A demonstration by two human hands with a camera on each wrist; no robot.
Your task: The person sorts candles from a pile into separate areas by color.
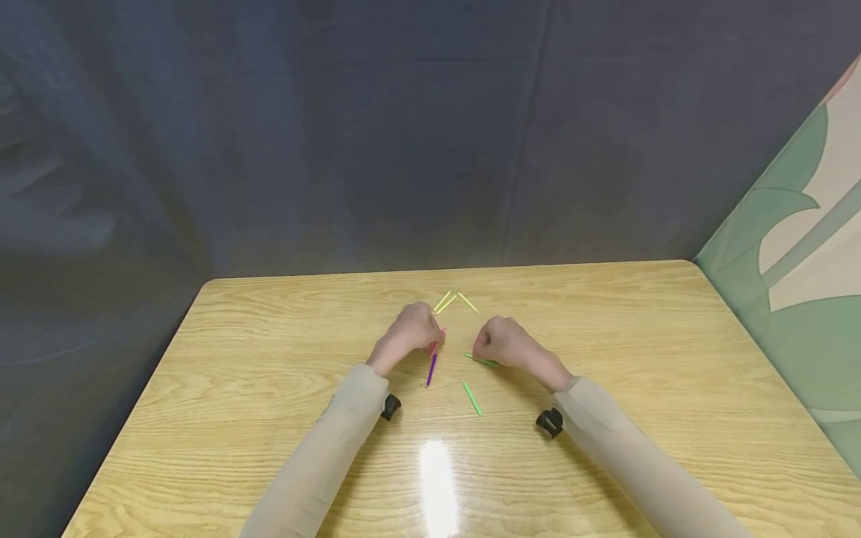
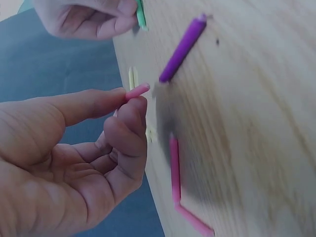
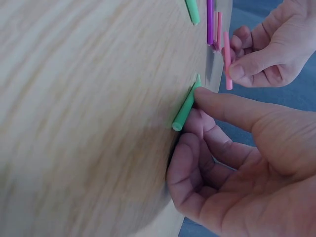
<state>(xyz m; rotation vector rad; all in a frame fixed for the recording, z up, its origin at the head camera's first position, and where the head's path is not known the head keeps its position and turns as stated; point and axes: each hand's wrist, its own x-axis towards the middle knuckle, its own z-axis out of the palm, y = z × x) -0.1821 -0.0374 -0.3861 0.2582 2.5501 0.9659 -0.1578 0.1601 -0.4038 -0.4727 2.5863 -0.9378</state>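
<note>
My left hand [image 1: 412, 327] pinches a pink candle [image 2: 138, 92] between thumb and forefinger, raised over the table, its other fingers curled. Below it in the left wrist view lie two more pink candles, one [image 2: 175, 170] straight and one [image 2: 196, 221] angled off its end. A purple candle [image 1: 431, 371] lies just nearer than that hand. To the right, my right hand [image 1: 509, 344] holds a green candle [image 3: 185, 109] by thumb and fingertip, low at the tabletop. A lighter green candle [image 1: 472, 398] lies slanted in front, between the two forearms.
Beyond the hands, several yellow candles lie in a peaked shape, a pair [image 1: 445, 302] on the left and one [image 1: 467, 302] on the right. The wooden table [image 1: 269, 418] ends at a dark curtain [image 1: 417, 149]. A leaf-patterned cloth [image 1: 807, 246] hangs at the right.
</note>
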